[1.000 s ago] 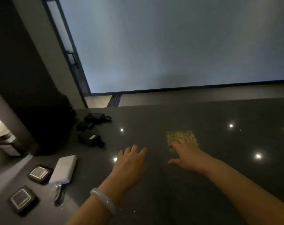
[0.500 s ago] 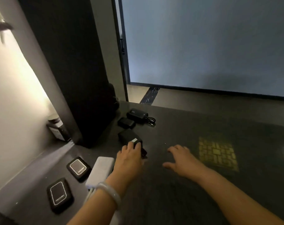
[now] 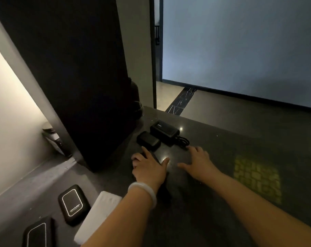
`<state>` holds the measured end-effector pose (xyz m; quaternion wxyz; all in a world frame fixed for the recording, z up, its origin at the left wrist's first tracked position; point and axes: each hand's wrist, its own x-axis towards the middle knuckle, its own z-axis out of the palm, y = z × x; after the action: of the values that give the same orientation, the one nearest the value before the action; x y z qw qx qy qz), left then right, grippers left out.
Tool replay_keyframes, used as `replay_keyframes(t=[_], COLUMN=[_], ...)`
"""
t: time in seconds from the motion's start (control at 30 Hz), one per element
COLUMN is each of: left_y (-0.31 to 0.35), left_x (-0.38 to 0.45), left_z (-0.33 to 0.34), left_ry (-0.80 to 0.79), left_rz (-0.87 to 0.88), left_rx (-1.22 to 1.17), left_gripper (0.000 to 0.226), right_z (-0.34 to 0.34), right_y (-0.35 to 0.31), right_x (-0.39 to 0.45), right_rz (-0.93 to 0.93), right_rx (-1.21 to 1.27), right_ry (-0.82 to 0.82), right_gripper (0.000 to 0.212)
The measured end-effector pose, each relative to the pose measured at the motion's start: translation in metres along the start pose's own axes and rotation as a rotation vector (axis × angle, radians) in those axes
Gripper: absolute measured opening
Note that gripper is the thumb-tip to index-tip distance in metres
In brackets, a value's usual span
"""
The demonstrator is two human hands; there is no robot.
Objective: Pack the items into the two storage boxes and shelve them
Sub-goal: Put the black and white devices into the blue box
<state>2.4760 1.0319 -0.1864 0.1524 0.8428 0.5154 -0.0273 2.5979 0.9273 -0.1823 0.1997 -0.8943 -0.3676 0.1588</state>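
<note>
Dark counter (image 3: 213,202), dim light. Left hand (image 3: 148,168) lies over a small black item, almost wholly hidden beneath the palm; only a dark edge shows past the fingers, so its kind is unclear. Fingers curve down over it; whether they actually grip it or only rest on it cannot be told. White bangle (image 3: 144,190) on the left wrist. Right hand (image 3: 198,162) is spread flat, fingers apart, palm down on or just above the counter, holding nothing; contact with the surface is not clear. Its fingertips are near a black cable (image 3: 184,142) that runs from a black rectangular adapter (image 3: 164,130) with a small white label, illegible. Just beside the adapter, on its near-left side, a smaller rounded black case (image 3: 148,140); the two appear to touch. Nearer the camera, left of the left forearm: a white slab-shaped power bank (image 3: 97,216), partly covered by the forearm, and two black rounded pads with white outline rectangles, one whole (image 3: 72,205), the other (image 3: 38,234) cut off by the bottom edge. Printing on the pad is too small to read. A tall black panel (image 3: 76,68) stands on the counter at left, with dark rounded objects behind its far edge, indistinct. A yellowish patterned light patch (image 3: 258,177) lies on the counter at right.
</note>
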Motion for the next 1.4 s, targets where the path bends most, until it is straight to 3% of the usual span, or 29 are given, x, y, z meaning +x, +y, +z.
replay_keyframes(t=[0.27,0.5,0.63,0.83,1.0,1.13,1.3,1.4], left_y=[-0.005,-0.009,-0.01,-0.014,-0.031,-0.045,-0.048,-0.045], left_x=[0.026,0.028,0.026,0.003,-0.065,-0.126,-0.164,-0.171], left_z=[0.033,0.04,0.035,0.028,0.034,0.04,0.029,0.023], left_ry=[0.142,0.161,0.129,0.079,-0.039,-0.145,-0.21,-0.163], left_rz=[0.007,0.041,0.057,0.181,0.325,0.455,0.33,0.332], left_rx=[0.0,-0.025,-0.012,0.021,0.036,0.04,0.008,-0.001], left_gripper=[0.091,0.093,0.09,0.084,0.084,0.094,0.123,0.122], right_z=[0.013,0.021,0.016,0.011,0.019,0.019,0.028,0.033], right_y=[-0.021,-0.032,-0.013,0.03,0.051,0.06,0.046,0.036], right_x=[0.118,0.15,0.101,-0.04,-0.165,-0.217,-0.238,-0.247], right_rz=[-0.099,-0.12,-0.073,0.056,0.168,0.234,0.301,0.356], right_rx=[0.037,0.071,0.089,0.143,0.128,0.087,-0.042,-0.067], right_ry=[0.091,0.017,0.065,0.133,0.104,0.054,0.117,0.176], right_gripper=[0.093,0.075,0.078,0.082,0.084,0.093,0.103,0.096])
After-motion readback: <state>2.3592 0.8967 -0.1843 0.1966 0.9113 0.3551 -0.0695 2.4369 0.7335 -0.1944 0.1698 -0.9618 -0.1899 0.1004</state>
